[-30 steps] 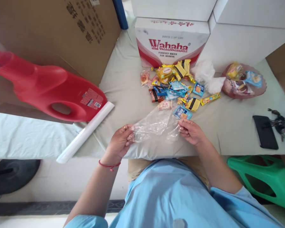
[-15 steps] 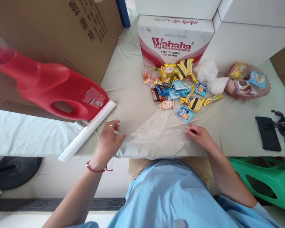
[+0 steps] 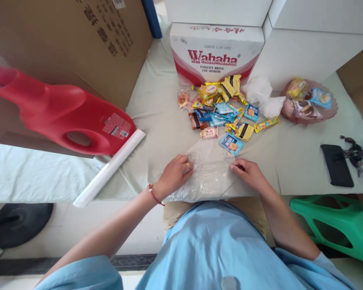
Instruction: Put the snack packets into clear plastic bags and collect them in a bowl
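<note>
A clear plastic bag (image 3: 210, 171) lies at the table's front edge between my two hands. My right hand (image 3: 245, 171) pinches its right side between thumb and fingers. On the other side, my left hand (image 3: 178, 171) has its fingers curled together at the bag's left part. Just behind the bag sits a blue snack packet (image 3: 231, 143), with a cream packet (image 3: 209, 133) to its left. A pile of small wrapped snacks, among them a yellow packet (image 3: 244, 131), spreads back toward the Wahaha box (image 3: 214, 56).
At the left, a red bottle (image 3: 54, 108) leans beside a cardboard box (image 3: 109, 68), near a white roll (image 3: 109, 169). Toward the right are white crumpled bags (image 3: 264, 96), a pink bowl (image 3: 326, 117), a black phone (image 3: 337, 166) and keys (image 3: 354, 153). A green stool (image 3: 335, 225) stands below.
My left hand has moved right from beside the white roll onto the bag, and its fingers have closed. The bag is bunched closer between my hands. My right hand keeps its pinch.
</note>
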